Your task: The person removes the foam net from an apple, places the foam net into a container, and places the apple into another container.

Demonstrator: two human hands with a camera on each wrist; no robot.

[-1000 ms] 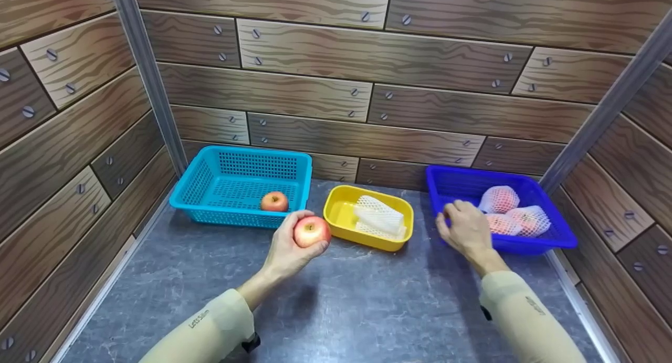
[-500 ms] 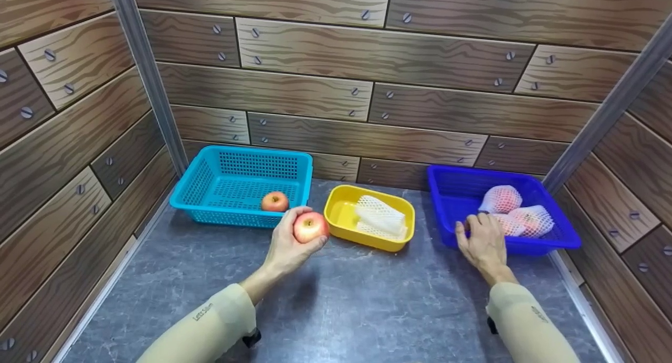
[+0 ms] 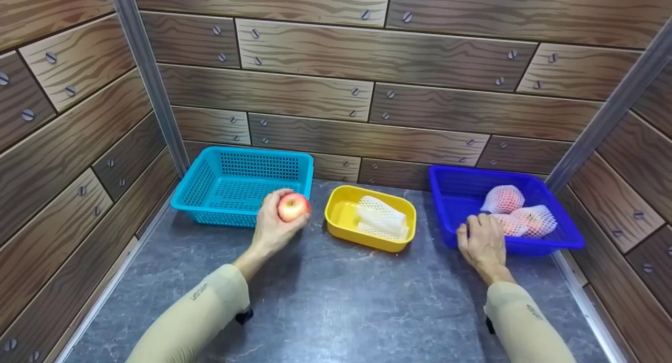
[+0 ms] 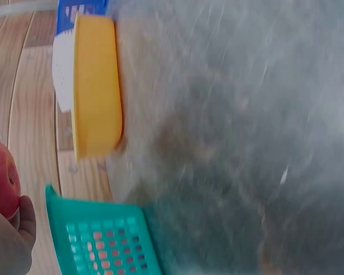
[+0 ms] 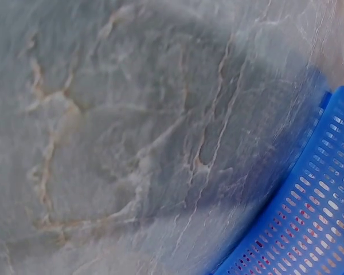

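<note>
My left hand grips a bare red-and-yellow apple over the front right corner of the teal basket. Behind the hand, the second apple in that basket is almost wholly hidden. In the left wrist view the held apple shows at the left edge, with the thumb against it. My right hand rests at the front rim of the blue basket, its fingers loosely bent and their tips hidden. Close by, inside that basket, lie three apples in white foam nets.
Between the baskets stands a yellow tub with white foam nets in it. Wood-patterned walls enclose the grey marbled table at the back and sides.
My left hand has carried the apple left and slightly back, over the teal basket's corner. My right hand has shifted right and down to the blue basket's front rim, then stayed there.
</note>
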